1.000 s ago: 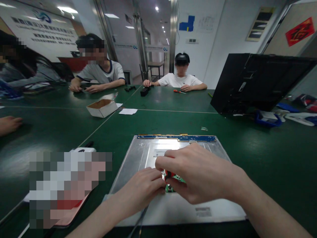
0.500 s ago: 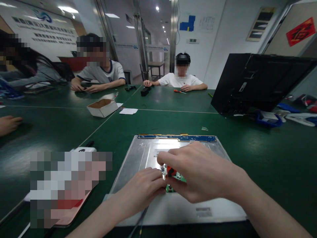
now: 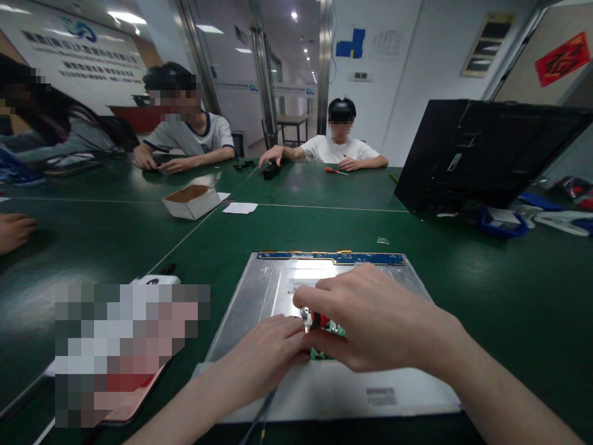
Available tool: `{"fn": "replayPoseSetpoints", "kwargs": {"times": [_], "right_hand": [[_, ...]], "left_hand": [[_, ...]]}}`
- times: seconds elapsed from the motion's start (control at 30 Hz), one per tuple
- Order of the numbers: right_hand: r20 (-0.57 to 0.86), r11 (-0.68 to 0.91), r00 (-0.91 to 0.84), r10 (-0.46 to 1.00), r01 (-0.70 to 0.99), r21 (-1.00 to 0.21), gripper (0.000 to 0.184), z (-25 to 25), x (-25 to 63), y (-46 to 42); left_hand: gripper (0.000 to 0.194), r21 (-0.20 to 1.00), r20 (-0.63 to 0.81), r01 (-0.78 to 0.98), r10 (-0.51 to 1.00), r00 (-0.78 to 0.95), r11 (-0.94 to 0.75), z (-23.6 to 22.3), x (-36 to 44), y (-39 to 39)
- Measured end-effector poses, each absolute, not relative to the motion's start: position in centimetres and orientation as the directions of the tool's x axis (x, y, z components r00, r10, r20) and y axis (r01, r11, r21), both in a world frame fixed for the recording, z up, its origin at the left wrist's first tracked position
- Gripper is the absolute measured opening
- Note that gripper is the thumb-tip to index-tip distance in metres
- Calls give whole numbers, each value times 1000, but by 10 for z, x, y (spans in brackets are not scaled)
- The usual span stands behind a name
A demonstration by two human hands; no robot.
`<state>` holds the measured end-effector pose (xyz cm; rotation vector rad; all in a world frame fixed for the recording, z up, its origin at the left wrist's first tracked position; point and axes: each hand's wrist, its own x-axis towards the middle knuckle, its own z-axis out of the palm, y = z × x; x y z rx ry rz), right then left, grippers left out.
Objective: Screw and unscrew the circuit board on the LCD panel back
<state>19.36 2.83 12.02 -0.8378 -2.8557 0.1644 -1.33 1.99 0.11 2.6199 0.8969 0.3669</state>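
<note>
Since the earlier frame, the hand of the person across from you has moved over the black block, and the hand at the left edge has drawn back a little. Your right grip has barely shifted.

That right grip is closed, thumb and fingers curled around one red-and-black tool; its tip is hidden from you. Your left grip has its fingertips at the near left edge of the green circuit board; you can't tell whether they pinch anything. That one board lies just under your right grip, partly covered by it, on one metal panel.

Count one blue strip board on the panel's far edge, beyond your right grip. Farther ahead on the green surface are one open white box, left of the grip, one red screwdriver and one small packet. One black monitor stands ahead to the right. Three people sit beyond.
</note>
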Motion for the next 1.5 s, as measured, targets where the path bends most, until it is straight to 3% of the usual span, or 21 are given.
{"fn": "replayPoseSetpoints", "kwargs": {"times": [0.2, 0.37, 0.63, 0.77, 1.03, 1.23, 1.5], "right_hand": [[113, 833, -828, 549, 532, -151, 6, 121, 192, 27], [110, 845, -844, 525, 502, -185, 16, 123, 192, 25], [116, 834, -829, 547, 528, -160, 7, 122, 192, 27], [128, 849, -843, 522, 500, -173, 16, 123, 192, 25], [117, 832, -825, 553, 539, -127, 10, 121, 192, 27], [135, 854, -849, 511, 484, -189, 16, 124, 192, 25], [117, 828, -821, 558, 542, -144, 11, 121, 192, 27]], "left_hand": [[19, 391, 119, 536, 619, 776, -748, 1, -14, 22], [18, 413, 123, 534, 626, 770, -738, 4, -13, 21], [19, 472, 89, 526, 632, 770, -708, 3, -14, 21], [16, 503, 77, 516, 631, 772, -693, 7, -12, 21], [18, 504, 85, 516, 635, 768, -692, 2, -14, 22], [17, 503, 87, 519, 637, 766, -692, 2, -14, 22], [18, 538, 53, 513, 634, 771, -668, 4, -15, 21]]}}
